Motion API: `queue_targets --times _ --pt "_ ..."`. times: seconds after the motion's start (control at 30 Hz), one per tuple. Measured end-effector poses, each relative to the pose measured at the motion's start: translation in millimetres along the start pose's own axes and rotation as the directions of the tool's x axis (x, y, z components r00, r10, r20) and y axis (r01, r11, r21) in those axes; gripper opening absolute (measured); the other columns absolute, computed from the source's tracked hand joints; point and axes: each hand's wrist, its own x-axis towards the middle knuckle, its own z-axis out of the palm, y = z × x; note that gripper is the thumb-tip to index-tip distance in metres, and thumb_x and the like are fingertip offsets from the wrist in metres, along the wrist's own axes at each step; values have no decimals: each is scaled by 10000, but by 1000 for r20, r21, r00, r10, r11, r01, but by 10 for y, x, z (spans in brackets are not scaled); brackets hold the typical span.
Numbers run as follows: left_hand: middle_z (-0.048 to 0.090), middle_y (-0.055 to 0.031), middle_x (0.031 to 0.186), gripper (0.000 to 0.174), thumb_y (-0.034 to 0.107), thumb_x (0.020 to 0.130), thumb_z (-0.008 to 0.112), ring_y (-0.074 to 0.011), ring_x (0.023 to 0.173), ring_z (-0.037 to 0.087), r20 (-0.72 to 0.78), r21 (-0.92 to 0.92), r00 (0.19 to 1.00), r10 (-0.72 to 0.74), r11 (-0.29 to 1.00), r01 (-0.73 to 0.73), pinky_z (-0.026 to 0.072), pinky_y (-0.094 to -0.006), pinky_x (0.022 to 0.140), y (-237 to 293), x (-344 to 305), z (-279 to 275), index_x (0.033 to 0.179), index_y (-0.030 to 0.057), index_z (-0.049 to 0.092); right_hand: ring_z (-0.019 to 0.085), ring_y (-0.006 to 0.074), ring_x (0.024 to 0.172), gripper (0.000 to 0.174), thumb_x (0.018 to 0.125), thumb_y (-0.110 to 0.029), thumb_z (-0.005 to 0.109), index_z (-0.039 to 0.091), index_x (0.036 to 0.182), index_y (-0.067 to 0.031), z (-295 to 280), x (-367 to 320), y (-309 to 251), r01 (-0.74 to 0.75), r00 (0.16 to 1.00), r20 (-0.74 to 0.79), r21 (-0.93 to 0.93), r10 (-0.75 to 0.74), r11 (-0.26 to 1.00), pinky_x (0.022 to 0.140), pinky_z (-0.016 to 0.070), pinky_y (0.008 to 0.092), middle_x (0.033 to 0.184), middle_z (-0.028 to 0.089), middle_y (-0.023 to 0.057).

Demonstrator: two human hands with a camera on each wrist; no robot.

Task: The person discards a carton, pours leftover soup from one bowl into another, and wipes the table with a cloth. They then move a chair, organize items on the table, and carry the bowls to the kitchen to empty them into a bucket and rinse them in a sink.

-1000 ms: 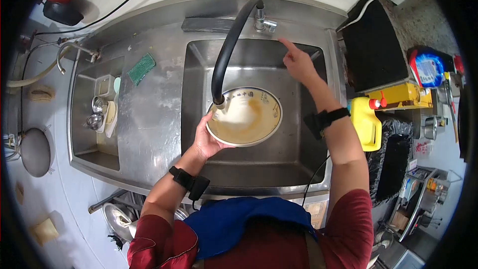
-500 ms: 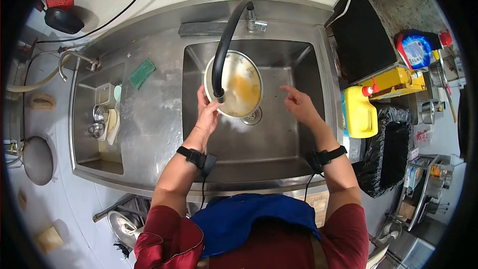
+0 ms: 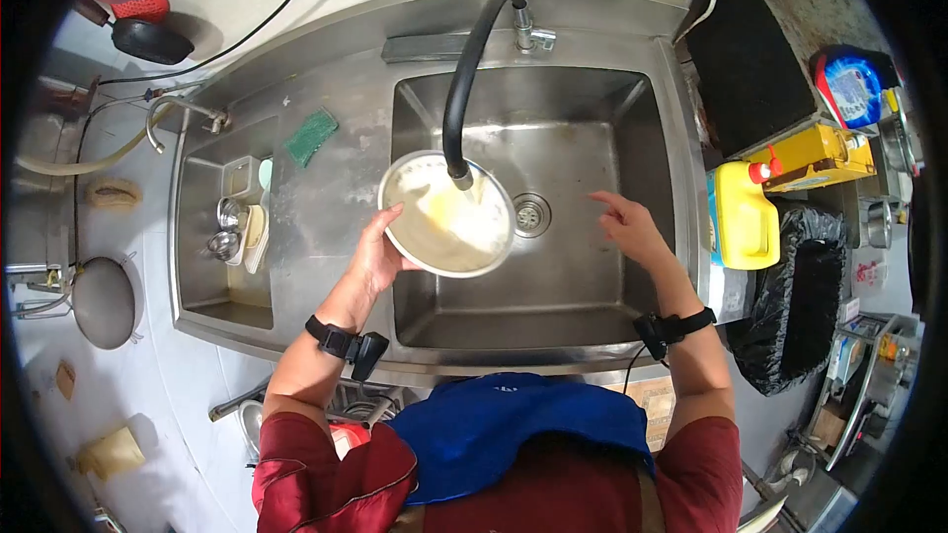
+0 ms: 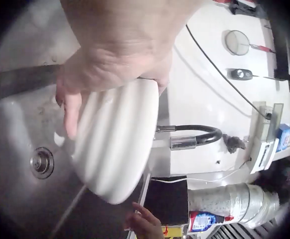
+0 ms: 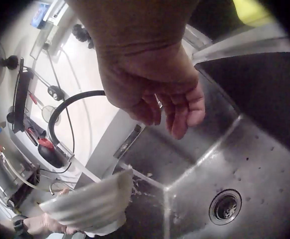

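In the head view my left hand [image 3: 373, 257] grips a wide pale bowl [image 3: 449, 237] by its left rim, over the left part of the sink basin [image 3: 578, 296]. The black hose faucet [image 3: 459, 89] ends above the bowl, and cloudy, yellowish water lies inside. A stream of water [image 5: 85, 172] runs from the spout into the bowl in the right wrist view. The left wrist view shows the bowl's ridged white outside [image 4: 117, 134], with the left thumb and fingers round its edge. My right hand [image 3: 632, 227] hangs empty over the basin's right side, index finger extended, other fingers loosely bent.
A drain [image 3: 531, 215] lies in the basin floor. On the counter to the left is a green scouring pad [image 3: 311, 136], beside a smaller sink with containers and metal bowls [image 3: 229, 227]. A yellow jug [image 3: 743, 217] stands right of the basin, near a black-lined bin [image 3: 800, 296].
My right hand has come down from near the tap to over the basin. The left hand tipped the bowl up on its side, then lowered it leftward, with its inside facing up again.
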Motion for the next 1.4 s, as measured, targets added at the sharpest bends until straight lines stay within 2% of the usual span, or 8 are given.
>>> queue_targets --times 0.1,0.4,0.67,0.8,0.97,1.2,1.3,1.4 --pt "490 -89 1273 560 453 809 521 -300 1117 502 283 -318 902 -326 856 408 372 -526 950 -177 8 -18 1254 117 466 542 164 637 369 784 -76 538 551 1152 -103 22 9 34 16 1000 -10 16 -16 1000 634 455 298 697 574 94" --pt "513 -137 1239 560 477 846 435 -310 1122 498 553 -428 820 -151 792 435 361 -454 985 -443 509 619 1244 85 470 556 202 643 366 780 -90 536 547 1146 -84 -43 -65 134 -7 999 -33 -22 6 1000 644 455 312 700 574 112" --pt "497 -122 1110 727 245 642 728 -288 935 522 64 43 981 181 982 -184 426 -414 856 -187 758 824 1256 127 359 582 223 679 361 769 -99 545 553 1131 -94 -47 81 93 46 999 -22 -108 -49 993 658 460 318 734 594 122" --pt "442 -174 1174 850 193 515 743 -346 1135 366 171 809 760 627 351 -471 339 -417 966 62 403 604 1261 81 351 585 205 707 339 789 -97 520 537 1124 -50 -113 942 92 69 983 -158 -163 -95 984 655 468 313 807 603 104" --pt "420 -188 1180 877 208 504 750 -358 1137 359 47 796 717 695 407 -447 325 -425 983 363 -19 250 1262 46 340 613 273 813 340 860 -183 478 423 1147 -10 -361 1929 -598 -96 984 -47 676 174 731 701 513 370 961 591 156" --pt "374 -164 1229 938 248 496 781 -278 1152 371 -238 804 480 844 449 -390 334 -394 972 535 -315 -654 1293 85 315 612 224 695 371 827 -141 512 413 1160 -10 -739 3253 -808 91 995 -55 808 -79 582 554 512 315 943 599 176" --pt "537 -142 1035 826 175 555 765 -236 935 555 -514 443 435 739 663 -603 474 -327 816 655 -489 -1294 1250 52 335 572 203 582 318 821 -182 505 452 1094 -27 -906 3214 -1098 84 976 -197 740 96 667 492 472 305 843 597 151" --pt "514 -186 1065 762 147 678 673 -314 838 598 -771 128 419 480 761 -636 541 -452 622 908 -685 -1818 1282 92 212 555 217 530 271 823 -241 433 485 1016 -58 -1105 3297 -688 -238 964 -125 8 237 971 463 463 336 752 567 138"
